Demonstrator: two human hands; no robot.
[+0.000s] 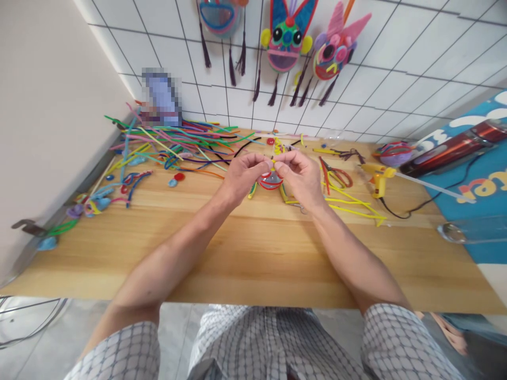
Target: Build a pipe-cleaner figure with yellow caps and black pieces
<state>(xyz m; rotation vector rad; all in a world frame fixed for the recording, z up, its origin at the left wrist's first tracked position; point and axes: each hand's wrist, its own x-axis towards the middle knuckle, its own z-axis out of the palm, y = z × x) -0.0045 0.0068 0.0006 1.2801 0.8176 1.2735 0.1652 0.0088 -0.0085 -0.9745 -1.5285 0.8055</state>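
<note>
Head view, looking down. My left hand (pixel 246 175) and right hand (pixel 300 174) meet over the wooden table (pixel 253 243), each narrowed to a thumb-and-finger pinch on a small yellow piece (pixel 273 163); my fingertips cover most of it, so its full shape can't be made out. Just below, between my hands, a clear rounded piece with red edging (pixel 271 182), its sides partly hidden; whether my fingers touch it, I cannot tell. A yellow coil (pixel 279 146) shows just behind. Fuzzy yellow stems (pixel 352 202) pass partly out of sight by my right wrist. Back left, a bluish object (pixel 162 97) is pixelated, unreadable. Top edge cuts off a hanging mask with a blue-rimmed mouth (pixel 218 21) and the ear tips of a blue-eared mask (pixel 285 45); a pink-eared mask (pixel 335 55) hangs beside them, rounded, with bulging features and dark stringy tassels below. Materials: a loose tangle of thin, fuzzy, many-coloured stems (pixel 198 141) at left; red-handled scissors (pixel 343 178), blades hard to make out; a yellow plastic glue gun (pixel 379 181) with a long translucent stick; a glossy red flask (pixel 455 146) and a clear cup (pixel 475 229), both cut by the right edge. My sleeves: checked cloth.
</note>
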